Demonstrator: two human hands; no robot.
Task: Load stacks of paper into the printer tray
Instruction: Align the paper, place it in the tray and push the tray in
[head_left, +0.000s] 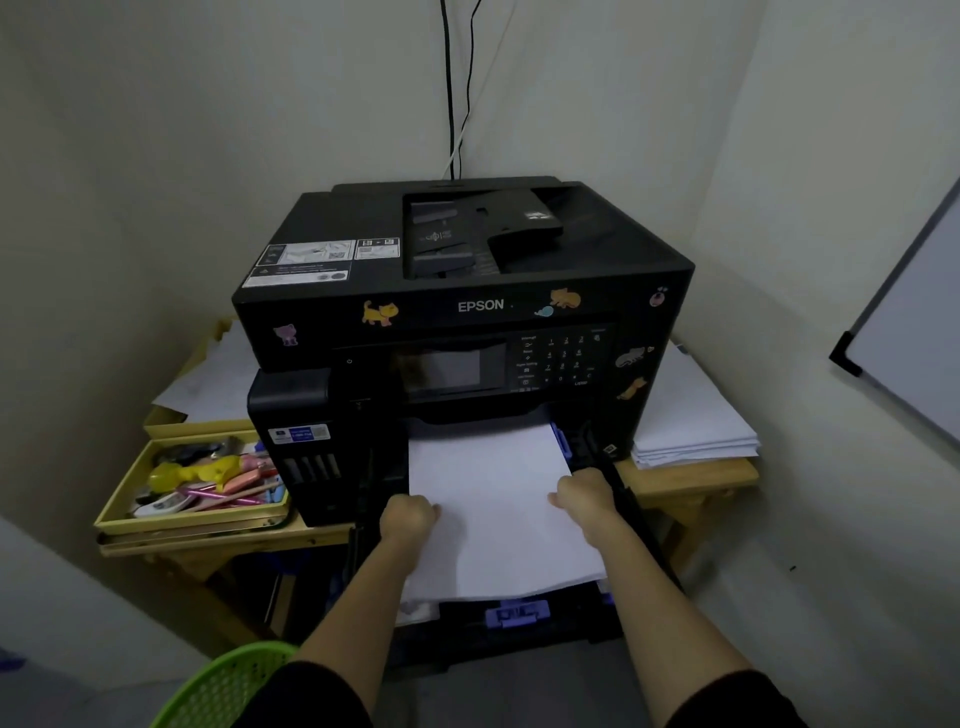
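A black Epson printer (467, 306) with cat stickers stands on a wooden table. Its paper tray (519, 631) is pulled out toward me, with a blue guide tab at the front. A white paper stack (493, 499) lies in the tray, its far end under the printer body. My left hand (408, 517) grips the stack's left edge with curled fingers. My right hand (584, 491) holds the right edge, beside the tray's right rail.
A yellow tray (119, 506) of pens and small items sits left of the printer. Loose white sheets (691, 415) are piled on the table at right. A green basket (228, 686) is at bottom left. A whiteboard (914, 364) leans at right. Walls close in behind.
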